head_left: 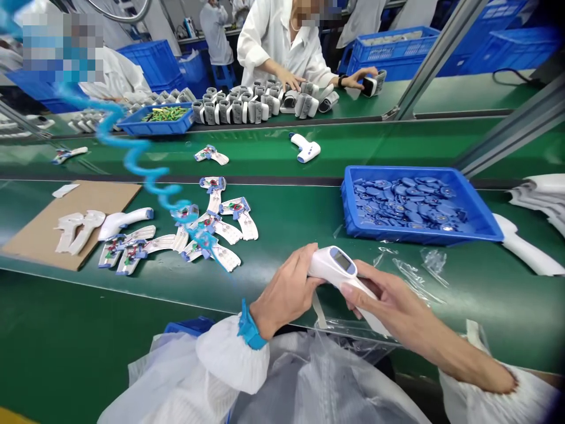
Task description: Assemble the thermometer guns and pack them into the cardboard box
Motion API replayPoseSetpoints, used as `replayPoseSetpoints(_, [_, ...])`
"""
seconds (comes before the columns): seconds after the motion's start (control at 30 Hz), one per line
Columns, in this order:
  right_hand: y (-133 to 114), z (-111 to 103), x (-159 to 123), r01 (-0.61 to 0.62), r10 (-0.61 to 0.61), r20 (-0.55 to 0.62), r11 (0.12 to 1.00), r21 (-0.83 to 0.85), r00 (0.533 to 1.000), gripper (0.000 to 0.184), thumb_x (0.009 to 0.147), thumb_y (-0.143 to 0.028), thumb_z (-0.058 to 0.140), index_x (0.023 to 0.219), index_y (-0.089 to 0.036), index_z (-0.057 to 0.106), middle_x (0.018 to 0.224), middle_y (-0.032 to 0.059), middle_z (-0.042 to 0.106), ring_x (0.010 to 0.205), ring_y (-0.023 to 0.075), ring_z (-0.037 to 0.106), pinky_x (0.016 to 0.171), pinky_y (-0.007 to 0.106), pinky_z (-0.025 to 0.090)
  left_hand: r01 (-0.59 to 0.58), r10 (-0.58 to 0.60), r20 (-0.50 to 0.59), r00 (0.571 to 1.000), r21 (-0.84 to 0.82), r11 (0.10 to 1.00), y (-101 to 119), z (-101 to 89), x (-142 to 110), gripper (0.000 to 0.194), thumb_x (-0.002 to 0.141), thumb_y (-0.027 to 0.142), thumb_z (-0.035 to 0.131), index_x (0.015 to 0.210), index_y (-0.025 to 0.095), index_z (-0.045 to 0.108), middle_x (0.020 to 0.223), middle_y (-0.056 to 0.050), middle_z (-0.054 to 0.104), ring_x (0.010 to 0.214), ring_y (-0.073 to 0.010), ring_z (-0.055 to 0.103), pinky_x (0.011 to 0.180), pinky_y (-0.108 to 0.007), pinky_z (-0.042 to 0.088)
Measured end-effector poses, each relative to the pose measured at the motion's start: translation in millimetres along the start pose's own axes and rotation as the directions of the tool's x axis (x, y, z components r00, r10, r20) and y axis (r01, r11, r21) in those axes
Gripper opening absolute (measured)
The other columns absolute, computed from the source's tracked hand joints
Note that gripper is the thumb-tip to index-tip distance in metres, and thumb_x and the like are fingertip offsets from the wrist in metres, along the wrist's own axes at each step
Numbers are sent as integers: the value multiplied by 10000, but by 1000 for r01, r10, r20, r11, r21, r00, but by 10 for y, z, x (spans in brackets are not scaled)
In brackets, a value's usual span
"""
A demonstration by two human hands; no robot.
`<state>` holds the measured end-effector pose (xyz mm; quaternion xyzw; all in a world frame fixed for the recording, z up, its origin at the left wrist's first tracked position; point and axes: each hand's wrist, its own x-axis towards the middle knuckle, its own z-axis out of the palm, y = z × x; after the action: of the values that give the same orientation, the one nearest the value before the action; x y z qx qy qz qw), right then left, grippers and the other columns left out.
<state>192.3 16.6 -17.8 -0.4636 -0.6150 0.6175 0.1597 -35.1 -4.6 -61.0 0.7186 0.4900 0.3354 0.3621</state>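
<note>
Thermometer (336,274), white with a blue-rimmed screen (342,259), is held between both hands above the near edge of the green table (286,235), its screen facing up and its handle slanting down to the right. The left hand (285,291) has its fingers closed around the far-left end of the head, thumb below. The right hand (391,297) has its fingers bent around the handle, with the thumb along the near side. Both grips are narrow, only as wide as the thermometer between them. A blue strap (251,330) circles the left wrist.

Just beyond the right hand is a blue tray (424,237) of flat blue pieces (410,203), with crumpled clear plastic (435,262) on the table in front of it. A white casing (529,244) lies right of the tray. To the left, several opened handles with wires (241,215) lie in a loose cluster, some overlapping, partly behind a coiled blue hose (128,159). Farther left, two white shells (82,229) lie side by side on a sheet of cardboard (35,232).

Behind the table runs a green belt (260,153) carrying a white-and-blue gun-shaped unit (309,150). Across it, a co-worker in a white coat (265,35) reaches over rows of grey-and-white cuffs (256,111), near another blue tray (176,125) filled with green and yellow pieces (163,113).
</note>
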Motion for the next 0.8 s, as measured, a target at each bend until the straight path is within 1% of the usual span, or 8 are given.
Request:
replayPoseSetpoints(0.1, [1, -67, 38, 144, -146, 1, 976, -161, 989, 367, 947, -552, 646, 1162, -262, 712, 1194, 71, 651, 1041, 219, 619, 849, 321, 513, 130, -122, 256, 959, -14, 991, 96, -117, 109, 391, 913, 497, 719, 1117, 166, 680, 1016, -65, 745, 899, -235, 695, 804, -333, 549])
replayPoseSetpoints(0.17, [-82, -9, 142, 209, -243, -139, 953, -222, 960, 397, 972, -568, 597, 1237, -286, 686, 1316, 69, 631, 1143, 224, 612, 919, 323, 504, 210, -211, 281, 936, 36, 977, 166, -151, 175, 394, 882, 563, 720, 928, 173, 683, 802, -24, 711, 690, -187, 638, 627, -293, 469])
replayPoseSetpoints(0.27, [-262, 231, 400, 185, -358, -399, 894, -409, 844, 435, 1006, -588, 512, 837, -223, 677, 890, 37, 673, 778, 152, 597, 715, 287, 448, 197, -200, 185, 962, 38, 980, 222, -126, 241, 267, 901, 443, 680, 928, 177, 673, 833, -39, 736, 681, -177, 644, 608, -277, 437])
replayPoseSetpoints(0.33, [-357, 396, 583, 123, -445, -488, 820, -559, 751, 569, 1019, -580, 471, 592, -203, 485, 617, 12, 524, 579, 119, 449, 589, 302, 334, 135, -144, 174, 974, 65, 989, 220, -96, 271, 166, 888, 333, 643, 940, 178, 673, 874, -62, 759, 719, -200, 683, 634, -284, 458])
replayPoseSetpoints(0.5, [-404, 499, 801, 137, -636, -511, 693, -708, 577, 585, 1049, -460, 382, 525, -208, 322, 510, 11, 405, 510, 103, 353, 550, 318, 237, 71, -134, 136, 982, 394, 917, 197, -110, 339, 235, 849, 313, 621, 992, 133, 668, 874, -149, 767, 783, -339, 732, 692, -388, 512])
replayPoseSetpoints(0.57, [-393, 470, 798, 143, -619, -548, 725, -673, 562, 582, 1053, -441, 400, 526, -203, 334, 512, 6, 418, 504, 95, 355, 556, 307, 249, 76, -132, 139, 981, 354, 932, 202, -121, 353, 278, 897, 360, 597, 1039, 130, 662, 917, -144, 773, 790, -332, 739, 688, -383, 523])
replayPoseSetpoints(0.7, [-389, 465, 814, 84, -568, -548, 738, -670, 614, 576, 1045, -471, 414, 537, -205, 368, 509, 11, 456, 501, 98, 375, 549, 312, 236, 65, -119, 183, 976, 277, 959, 177, -63, 368, 221, 897, 306, 588, 1015, 137, 669, 888, -126, 768, 797, -315, 746, 696, -363, 538])
replayPoseSetpoints(0.8, [-398, 457, 863, 112, -617, -545, 714, -691, 568, 587, 1043, -454, 360, 507, -218, 318, 491, 24, 439, 497, 108, 376, 549, 325, 233, 81, -150, 136, 979, 415, 906, 148, -39, 408, 274, 830, 300, 644, 1028, 112, 670, 842, -159, 759, 799, -364, 741, 734, -426, 548])
